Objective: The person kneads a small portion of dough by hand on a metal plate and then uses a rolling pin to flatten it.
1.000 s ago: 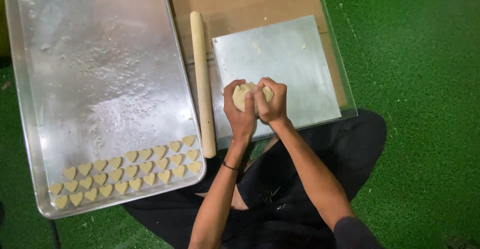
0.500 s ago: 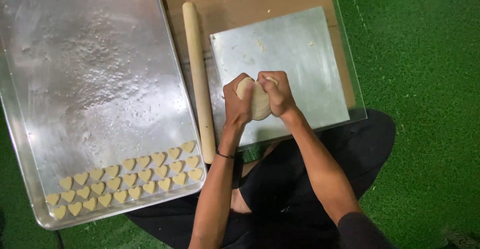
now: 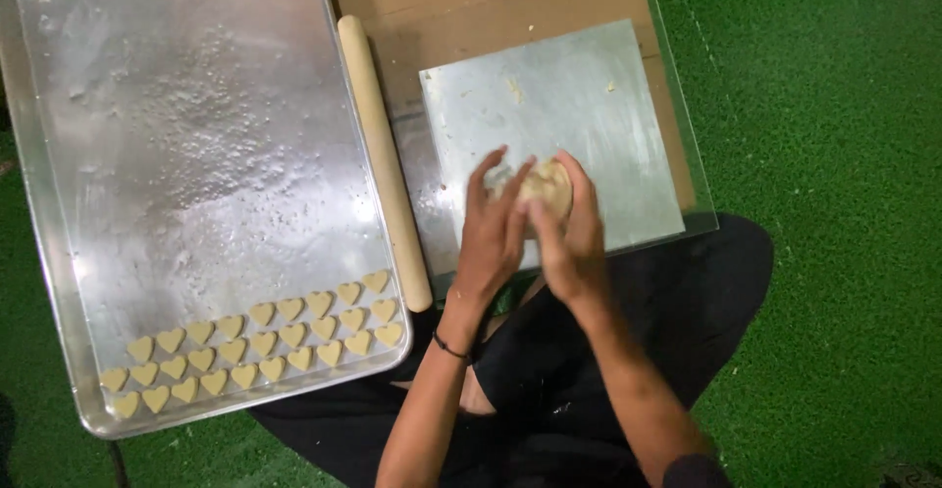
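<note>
Both my hands hold a pale ball of dough (image 3: 549, 186) just above the square metal sheet (image 3: 579, 105). My left hand (image 3: 494, 228) cups the ball from the left with its fingers spread over it. My right hand (image 3: 571, 238) wraps it from the right and below. A wooden rolling pin (image 3: 385, 154) lies to the left of my hands, between the sheet and a big metal baking tray (image 3: 186, 154). Several heart-shaped dough pieces (image 3: 265, 341) lie in rows along the tray's near edge.
The metal sheet rests on a glass pane over brown cardboard (image 3: 491, 2). Green artificial turf (image 3: 824, 154) surrounds everything. My crossed legs in dark trousers (image 3: 589, 370) sit just below the sheet. The tray's upper part is dusted with flour.
My hands have kept turning the dough ball in the same place above the metal sheet; my left fingers are now spread wider over it. The camera view has shifted slightly.
</note>
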